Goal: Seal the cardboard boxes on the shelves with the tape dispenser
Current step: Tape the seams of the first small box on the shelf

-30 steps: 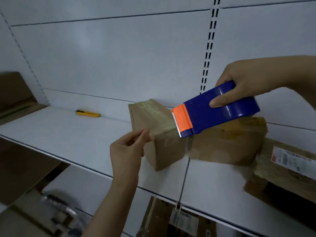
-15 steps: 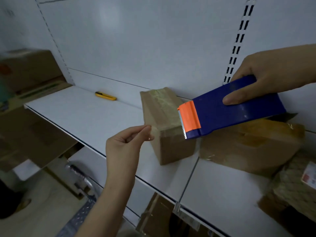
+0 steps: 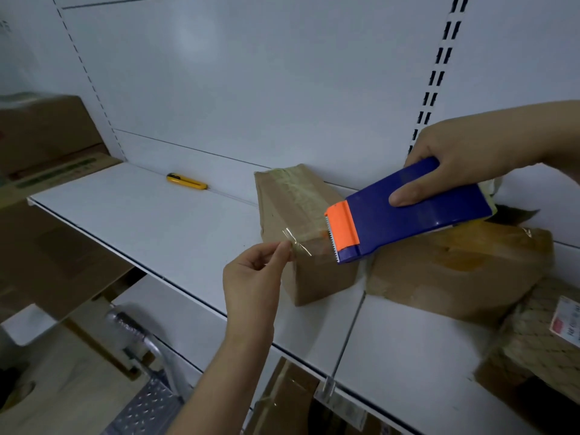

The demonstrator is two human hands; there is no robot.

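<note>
A blue tape dispenser (image 3: 417, 211) with an orange toothed front is gripped by my right hand (image 3: 464, 161), held just above a small brown cardboard box (image 3: 301, 215) on the white shelf (image 3: 150, 215). Clear tape (image 3: 301, 243) stretches from the dispenser's blade leftward over the box's near top edge. My left hand (image 3: 254, 277) pinches the free end of that tape between thumb and forefinger. Old tape runs along the box's top. A larger flat cardboard box (image 3: 455, 271) lies right of the small one, partly under the dispenser.
A yellow utility knife (image 3: 186, 181) lies at the back of the shelf. A netted parcel with a label (image 3: 539, 337) sits at the far right. Cardboard boxes (image 3: 47, 136) stand at the left. More boxes sit on the shelf below, and a metal step ladder (image 3: 141, 356) stands lower left.
My left hand has closed on the tape end and drawn a short length out leftward from the dispenser. The dispenser stays over the small box.
</note>
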